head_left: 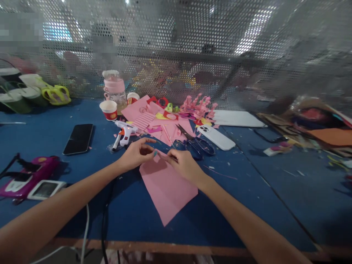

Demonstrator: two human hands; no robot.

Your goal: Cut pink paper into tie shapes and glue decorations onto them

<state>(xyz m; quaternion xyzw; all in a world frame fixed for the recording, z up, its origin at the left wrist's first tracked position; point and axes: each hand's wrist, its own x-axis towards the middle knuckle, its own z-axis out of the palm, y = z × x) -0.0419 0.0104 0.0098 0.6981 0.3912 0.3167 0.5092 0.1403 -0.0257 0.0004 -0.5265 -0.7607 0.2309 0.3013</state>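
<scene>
Both hands ctr frame: left hand (136,154) & right hand (183,164) pinching top edge of pink paper (166,185) on blue table (247,190). Scissors (196,141) just above-right; glue gun (125,132) above-left.

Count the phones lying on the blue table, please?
2: a black phone lies left of the glue gun, a white phone right of the scissors. More may hide under the paper scraps.

blue table (275,183) | pink sheet (167,187) | black phone (79,138) | scissors (196,142)
</scene>
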